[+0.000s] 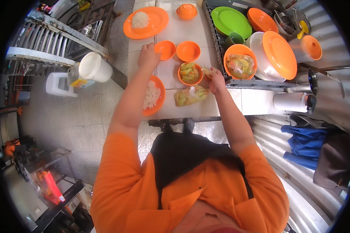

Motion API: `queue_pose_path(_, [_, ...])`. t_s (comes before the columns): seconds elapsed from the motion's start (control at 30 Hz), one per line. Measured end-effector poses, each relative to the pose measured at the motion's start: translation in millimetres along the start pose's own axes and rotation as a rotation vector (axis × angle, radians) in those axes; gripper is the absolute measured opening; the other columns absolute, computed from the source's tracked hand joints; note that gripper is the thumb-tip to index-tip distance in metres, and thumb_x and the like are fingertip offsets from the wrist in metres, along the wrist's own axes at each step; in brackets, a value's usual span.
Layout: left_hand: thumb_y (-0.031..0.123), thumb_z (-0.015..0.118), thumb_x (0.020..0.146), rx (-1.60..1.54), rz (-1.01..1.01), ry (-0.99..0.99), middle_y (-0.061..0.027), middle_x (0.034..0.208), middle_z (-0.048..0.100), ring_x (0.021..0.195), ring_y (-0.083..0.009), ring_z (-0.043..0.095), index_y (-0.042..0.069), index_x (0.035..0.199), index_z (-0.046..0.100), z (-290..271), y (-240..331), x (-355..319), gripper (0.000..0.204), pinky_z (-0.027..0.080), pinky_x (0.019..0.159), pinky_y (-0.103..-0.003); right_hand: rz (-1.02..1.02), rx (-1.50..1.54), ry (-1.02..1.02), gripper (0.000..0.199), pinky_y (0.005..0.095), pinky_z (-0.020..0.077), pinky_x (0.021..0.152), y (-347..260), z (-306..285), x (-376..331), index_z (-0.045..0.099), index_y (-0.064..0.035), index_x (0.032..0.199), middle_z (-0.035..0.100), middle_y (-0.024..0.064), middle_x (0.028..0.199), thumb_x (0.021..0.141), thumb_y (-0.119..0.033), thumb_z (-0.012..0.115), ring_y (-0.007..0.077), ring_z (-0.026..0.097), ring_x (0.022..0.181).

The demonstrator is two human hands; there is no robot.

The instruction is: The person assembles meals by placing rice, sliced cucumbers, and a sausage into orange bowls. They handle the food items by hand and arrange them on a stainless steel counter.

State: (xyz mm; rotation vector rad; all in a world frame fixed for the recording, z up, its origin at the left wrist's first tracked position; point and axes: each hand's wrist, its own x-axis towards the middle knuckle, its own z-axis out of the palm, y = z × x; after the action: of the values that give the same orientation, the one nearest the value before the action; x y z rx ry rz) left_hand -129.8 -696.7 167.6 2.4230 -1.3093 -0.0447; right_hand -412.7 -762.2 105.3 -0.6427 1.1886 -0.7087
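Left hand [148, 55] reaches out over the white tiled counter [182, 31], fingers curled on the rim of a small empty orange plastic bowl [165, 49], gripping it at its left edge. Right hand [216, 79] is pinched shut on a small pale piece of food [207, 71], held just right of a small orange bowl filled with green-yellow vegetable pieces [190, 73]. A second empty orange bowl [188, 51] sits just behind that one, beside the gripped bowl. Clear plastic bag of the same vegetables [190, 95] lies on the counter near the right wrist. Orange plate with white rice [153, 96] sits under the left forearm. Farther back: big round orange plate with a rice mound [146, 22], an upside-down orange bowl [186, 11]. Right side: dark dish rack [221, 50] holding an orange bowl with bagged food [240, 64], green plate [231, 21], stacked orange plates [262, 20].
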Motion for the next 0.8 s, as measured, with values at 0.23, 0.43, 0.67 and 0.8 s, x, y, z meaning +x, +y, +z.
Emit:
queue_pose_path(0.23, [0.026,0.063,0.085,-0.103,0.388,-0.667,-0.0106,0.101,0.066,0.095,-0.0297,0.063,0.011,0.105,0.066,-68.1,62.4,-115.6,0.025,0.051,0.08,-0.045,-0.743,-0.923,0.181,0.059,0.0403,0.0416,0.102,11.5,-5.6,-26.4,0.04,-0.0019,0.14,0.047,0.0202,0.136,0.083,-0.006,0.054,0.032,0.051,0.118])
queue_pose_path(0.43, [0.024,0.063,0.085,-0.155,0.411,-0.473,-0.0095,0.102,0.066,0.098,-0.0295,0.063,0.008,0.102,0.066,-17.4,63.4,-151.7,0.024,0.052,0.077,-0.043,-0.808,-1.341,-0.248,0.016,0.0424,0.0489,0.084,7.4,3.1,-119.9,0.069,-0.01,0.096,0.062,0.0108,0.105,0.082,-0.016,0.064,0.0314,0.059,0.096])
queue_pose_path(0.67, [0.017,0.062,0.091,-0.767,-0.026,-0.741,-0.0032,0.095,0.064,0.087,-0.0133,0.061,0.005,0.107,0.063,-52.3,57.9,-113.3,0.02,0.049,0.072,-0.031,-0.732,-1.014,-0.317,0.018,0.0404,0.0472,0.064,-37.1,27.6,-120.6,0.07,-0.0077,0.09,0.062,0.0139,0.07,0.088,-0.025,0.065,0.0315,0.061,0.07])
queue_pose_path(0.8, [0.014,0.065,0.089,-1.092,-0.004,-0.685,0.0,0.091,0.064,0.083,-0.0097,0.059,0.003,0.113,0.061,-91.5,64.7,-82.2,0.027,0.048,0.075,-0.027,-0.717,-1.002,-0.362,0.019,0.0379,0.0483,0.062,-101.3,78.1,-130.6,0.072,-0.0088,0.092,0.065,0.0138,0.071,0.088,-0.026,0.065,0.0284,0.063,0.066])
